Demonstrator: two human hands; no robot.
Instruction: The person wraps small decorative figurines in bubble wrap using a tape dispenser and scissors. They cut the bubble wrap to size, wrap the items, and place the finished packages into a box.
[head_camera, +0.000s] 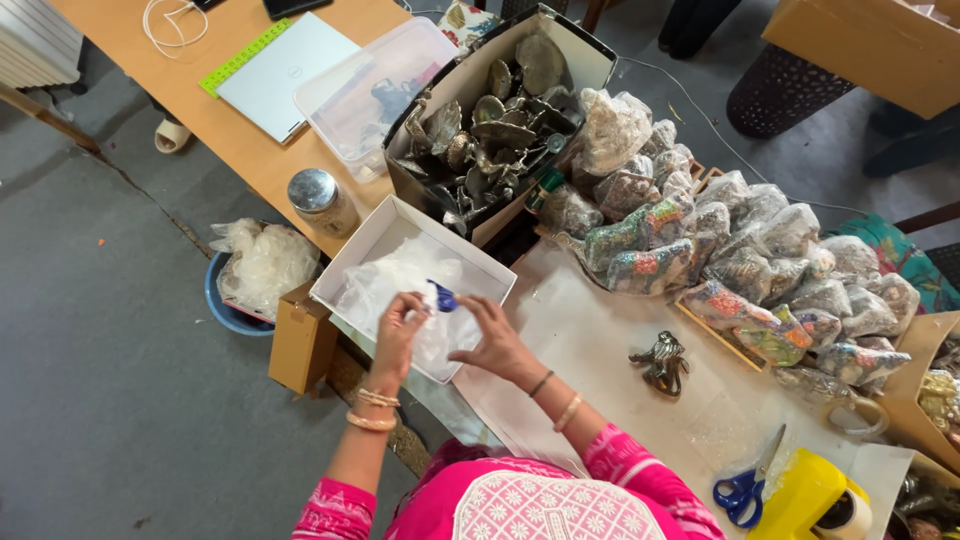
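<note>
Head view: left hand and right hand pinch a small blue figurine over the white cardboard box; a dark metal bird figurine stands at three o'clock.

Small piece between the fingers: dark blue. Open box: white, with clear-white plastic bags inside. Sleeves: bright pink, white dotted pattern. Bangles: gold. Scissors: blue handles. Tape dispenser: yellow. Bagged figurines: multicoloured mosaic pattern. Table: light wood. Floor: grey.
</note>
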